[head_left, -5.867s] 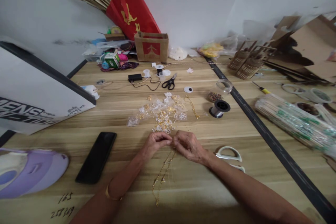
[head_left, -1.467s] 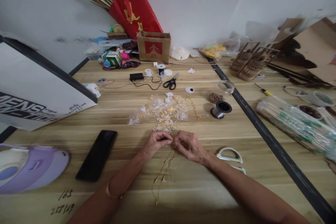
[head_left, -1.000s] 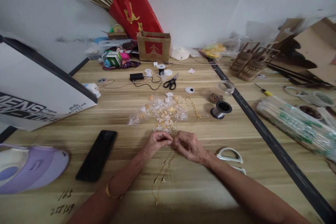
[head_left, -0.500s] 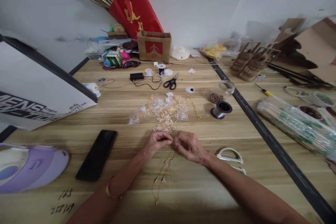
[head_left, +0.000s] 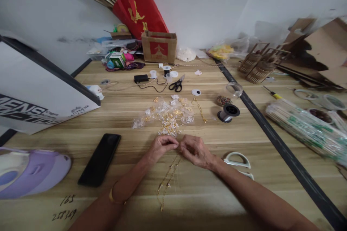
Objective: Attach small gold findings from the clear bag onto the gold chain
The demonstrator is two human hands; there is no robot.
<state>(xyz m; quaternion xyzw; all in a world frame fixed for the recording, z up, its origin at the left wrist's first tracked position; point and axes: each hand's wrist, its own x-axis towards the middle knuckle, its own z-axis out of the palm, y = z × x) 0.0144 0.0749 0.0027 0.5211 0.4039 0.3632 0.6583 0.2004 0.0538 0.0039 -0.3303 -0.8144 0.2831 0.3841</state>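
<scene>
My left hand (head_left: 160,147) and my right hand (head_left: 195,149) meet fingertip to fingertip over the wooden table (head_left: 130,104), both pinched on the upper end of a thin gold chain (head_left: 166,182). The chain trails down toward me between my forearms. Just beyond my fingers lies a pile of small gold and silver findings in clear bags (head_left: 167,115). A gold bangle sits on my left wrist (head_left: 111,197).
A black phone (head_left: 100,158) lies to the left, a purple and white device (head_left: 29,173) at the left edge. White-handled scissors (head_left: 237,160) rest by my right forearm. A wire spool (head_left: 228,112), bead jar (head_left: 227,94), black scissors (head_left: 176,83) and a paper bag (head_left: 158,47) stand farther back.
Nothing has visibly changed; both hands stay pinched together on the chain, with only a slight camera shift.
</scene>
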